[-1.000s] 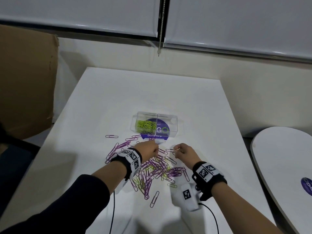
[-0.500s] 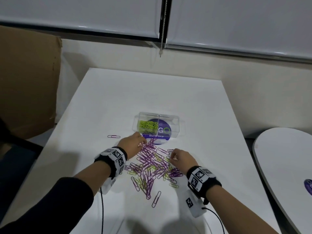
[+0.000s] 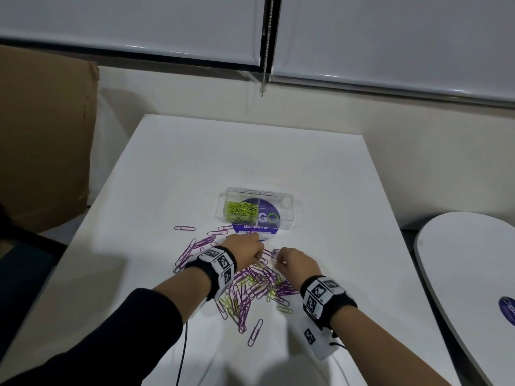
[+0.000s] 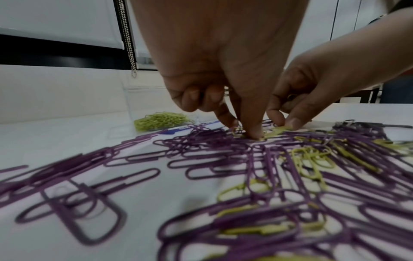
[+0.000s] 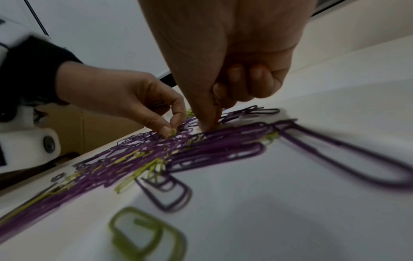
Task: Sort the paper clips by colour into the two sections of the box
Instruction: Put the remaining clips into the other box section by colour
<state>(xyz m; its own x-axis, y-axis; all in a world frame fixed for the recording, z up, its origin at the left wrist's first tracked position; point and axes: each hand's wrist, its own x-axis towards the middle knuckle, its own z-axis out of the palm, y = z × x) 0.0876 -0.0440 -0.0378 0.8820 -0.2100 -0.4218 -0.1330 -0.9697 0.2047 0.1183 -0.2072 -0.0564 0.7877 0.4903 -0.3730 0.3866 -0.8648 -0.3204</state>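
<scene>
A clear two-section box (image 3: 287, 203) stands mid-table. Its left section holds green clips (image 3: 242, 210); no clips show in its right section. In front lies a mixed pile of purple and green paper clips (image 3: 252, 285). My left hand (image 3: 260, 256) is down on the pile's far edge, thumb and forefinger pinching a green clip (image 5: 173, 131). My right hand (image 3: 278, 260) is right beside it, its fingertips (image 4: 294, 122) pinching another green clip (image 4: 278, 130). Both hands' other fingers are curled in.
The white table (image 3: 250, 157) has loose purple clips (image 3: 184, 227) to the left of the pile and one (image 3: 255, 332) near me. A brown cardboard sheet (image 3: 47, 140) stands to the left, and a round white table (image 3: 471, 274) to the right.
My left hand swung left toward the box front half a second ago and has come back onto the pile beside the right hand. The right hand stayed at the pile's far edge.
</scene>
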